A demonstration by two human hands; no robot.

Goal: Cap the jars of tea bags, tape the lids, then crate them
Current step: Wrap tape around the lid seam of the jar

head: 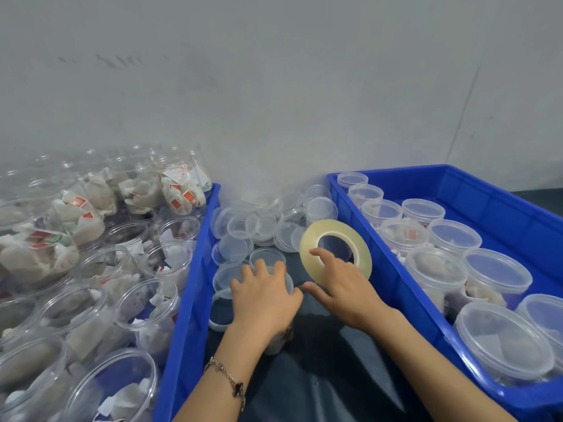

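Note:
My left hand (265,295) presses down on the clear lid of a jar of tea bags (281,336) standing on the dark table between two blue crates. Most of that jar is hidden under the hand. My right hand (344,284) holds a roll of clear tape (335,246) tilted upright just right of the jar, with the index finger through its core and the thumb reaching toward the lid. The right crate (499,190) holds several capped jars (502,339). The left crate (195,269) is full of uncapped jars of tea bags (146,306).
A heap of loose clear lids (259,226) lies on the table behind my hands, between the crates. One loose lid (221,313) rests left of the held jar. A grey wall (274,86) rises close behind everything. A bracelet is on my left wrist.

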